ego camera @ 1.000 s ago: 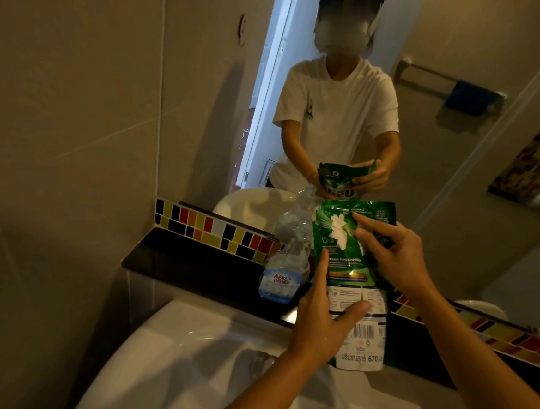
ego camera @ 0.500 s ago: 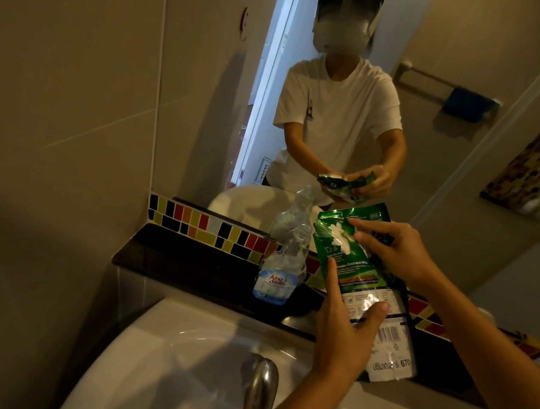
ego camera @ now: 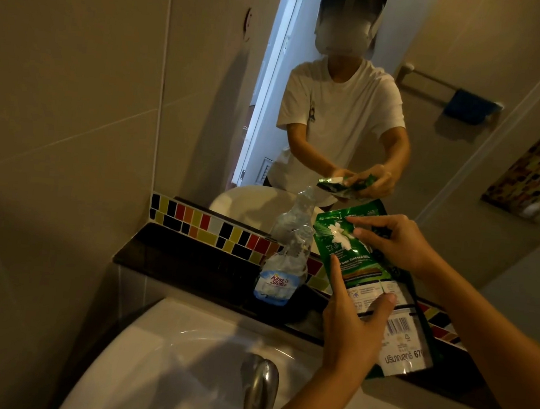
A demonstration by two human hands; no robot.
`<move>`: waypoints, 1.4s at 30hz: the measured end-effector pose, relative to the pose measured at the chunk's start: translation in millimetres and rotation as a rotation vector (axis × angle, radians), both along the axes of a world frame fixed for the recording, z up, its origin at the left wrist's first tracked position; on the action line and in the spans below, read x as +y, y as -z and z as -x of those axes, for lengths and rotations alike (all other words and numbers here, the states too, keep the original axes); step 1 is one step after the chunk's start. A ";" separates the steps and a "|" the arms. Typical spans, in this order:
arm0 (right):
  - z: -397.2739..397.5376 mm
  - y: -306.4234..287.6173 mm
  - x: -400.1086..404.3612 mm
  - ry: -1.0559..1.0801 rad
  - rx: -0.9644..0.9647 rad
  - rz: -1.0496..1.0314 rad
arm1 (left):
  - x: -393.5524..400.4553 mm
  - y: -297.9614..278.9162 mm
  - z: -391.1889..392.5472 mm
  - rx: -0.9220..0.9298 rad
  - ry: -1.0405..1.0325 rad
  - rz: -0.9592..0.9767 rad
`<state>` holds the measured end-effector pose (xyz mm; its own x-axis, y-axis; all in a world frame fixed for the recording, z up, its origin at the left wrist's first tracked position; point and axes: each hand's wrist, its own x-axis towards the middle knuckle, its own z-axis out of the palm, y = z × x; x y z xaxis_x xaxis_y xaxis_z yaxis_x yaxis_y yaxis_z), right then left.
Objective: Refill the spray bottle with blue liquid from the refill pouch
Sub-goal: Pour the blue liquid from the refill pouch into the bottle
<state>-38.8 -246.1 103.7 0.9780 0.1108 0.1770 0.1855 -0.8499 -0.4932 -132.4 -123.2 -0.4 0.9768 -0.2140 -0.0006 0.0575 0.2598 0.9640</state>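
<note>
Early stage here, pouring not started as far as I can judge. The green foil refill pouch w/ white flower print and barcode label [ego camera: 367, 279] is up in both hands, held over the dark ledge behind the basin, tilted so its top leans toward the bottle. Left hand [ego camera: 349, 327] grips the pouch's lower half, thumb across the label side and forefinger pointing up along the left edge. Right hand [ego camera: 400, 243] has its fingertips pinching the pouch near the top corner, looks like it's working on the opening, tho whether the pouch is torn open yet, can't tell.

The clear plastic spray bottle w/ blue-and-white label [ego camera: 284, 265] stands upright on the black ledge [ego camera: 174, 257], just left of the pouch, close but not touching as far as I see. No trigger head on it, so the neck looks open and ready. Contents: bottle looks near empty, no blue liquid visible inside. Pouch contents hidden by the foil; it looks fairly flat up top, fuller below maybe.

Left to do, by my read: open or aim the pouch, pour into the neck, refit the sprayer. White washbasin [ego camera: 155, 351] and chrome tap [ego camera: 259, 391] sit below, handy for drips.
</note>
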 end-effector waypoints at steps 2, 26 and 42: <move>-1.1 -0.8 0.5 -0.001 0.000 0.023 | -0.7 -0.4 -0.2 0.003 -0.006 0.000; -4.9 -19.6 4.5 -0.011 0.046 0.116 | -0.6 -20.2 -0.7 0.046 -0.004 0.030; -2.4 -25.1 1.7 -0.010 0.049 0.125 | -1.8 -28.1 1.5 0.053 0.031 0.030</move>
